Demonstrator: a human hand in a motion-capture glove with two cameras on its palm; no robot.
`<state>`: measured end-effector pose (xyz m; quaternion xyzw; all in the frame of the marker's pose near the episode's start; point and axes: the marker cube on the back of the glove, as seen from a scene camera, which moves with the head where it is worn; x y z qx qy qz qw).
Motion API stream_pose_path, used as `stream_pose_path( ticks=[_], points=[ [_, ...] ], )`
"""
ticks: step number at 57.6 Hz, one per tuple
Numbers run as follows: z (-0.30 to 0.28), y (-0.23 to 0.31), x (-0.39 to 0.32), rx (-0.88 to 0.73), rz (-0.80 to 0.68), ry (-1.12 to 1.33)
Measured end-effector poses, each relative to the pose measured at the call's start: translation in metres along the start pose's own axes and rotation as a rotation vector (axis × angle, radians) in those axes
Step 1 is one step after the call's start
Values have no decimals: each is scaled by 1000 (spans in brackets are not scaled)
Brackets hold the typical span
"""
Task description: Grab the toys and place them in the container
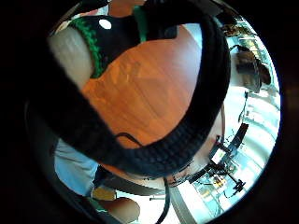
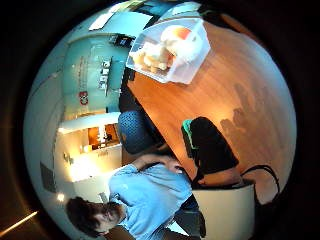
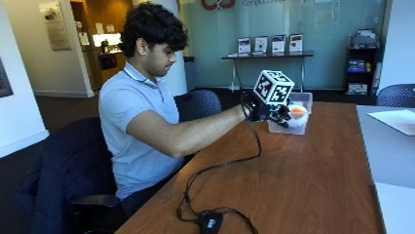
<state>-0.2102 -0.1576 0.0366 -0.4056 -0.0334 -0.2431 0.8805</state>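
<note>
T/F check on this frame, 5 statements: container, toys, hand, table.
1. The clear container stands on the wooden table. True.
2. The container is empty. False: soft toys lie in it, one white with an orange patch.
3. The gloved right hand rests flat on the table. False: it is raised above the table, near the container.
4. Toys lie scattered on the table beside the container. False: no toy shows on the wood in any view.
5. The person sits at the table in a light blue shirt. True.
</note>
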Motion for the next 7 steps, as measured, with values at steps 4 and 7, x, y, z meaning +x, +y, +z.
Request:
stream_pose_path(
  ticks=[4, 7],
  points=[
    [16, 14, 8, 20, -2, -3],
    [23, 21, 12, 38, 2, 2]
  ],
)
